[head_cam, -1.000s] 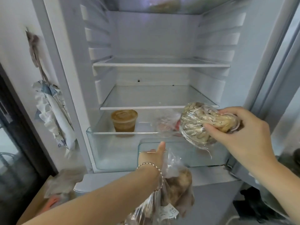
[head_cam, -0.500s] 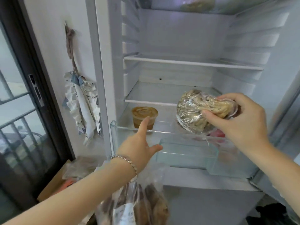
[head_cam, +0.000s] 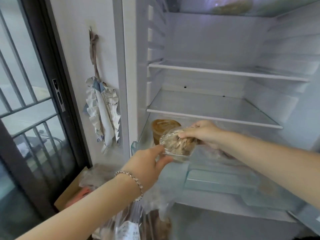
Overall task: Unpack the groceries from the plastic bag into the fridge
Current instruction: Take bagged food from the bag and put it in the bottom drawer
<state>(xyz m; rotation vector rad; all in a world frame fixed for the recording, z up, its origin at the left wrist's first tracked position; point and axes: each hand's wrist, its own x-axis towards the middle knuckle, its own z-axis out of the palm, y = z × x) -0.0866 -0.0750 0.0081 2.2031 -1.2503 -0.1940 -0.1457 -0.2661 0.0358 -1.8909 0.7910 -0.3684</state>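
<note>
Setting: a white open fridge [head_cam: 216, 40] stands beside a pale wall and a dark-framed barred sliding door [head_cam: 39, 101]; a frilled patterned cloth [head_cam: 103, 115] hangs on the wall.
Shelves: two glass shelves, upper [head_cam: 225, 71] and lower [head_cam: 207, 108], with a tall gap between their white front edges.
Drawer: a clear greenish plastic drawer [head_cam: 216, 181] juts forward of the lower shelf edge; a brown lidded tub [head_cam: 162, 127] stands behind its left rim.
Package: a cling-wrapped clear tray of brownish food [head_cam: 176, 144] hangs over the drawer's left front rim, just before the tub.
Right hand [head_cam: 202, 134]: fingers curled over the package, gripping it, between shelf edge and drawer rim.
Left hand [head_cam: 150, 161]: at the package's lower-left edge; cannot tell whether it pinches.
Bag: a clear plastic bag [head_cam: 131, 226] hangs under the left forearm, outside the fridge.
</note>
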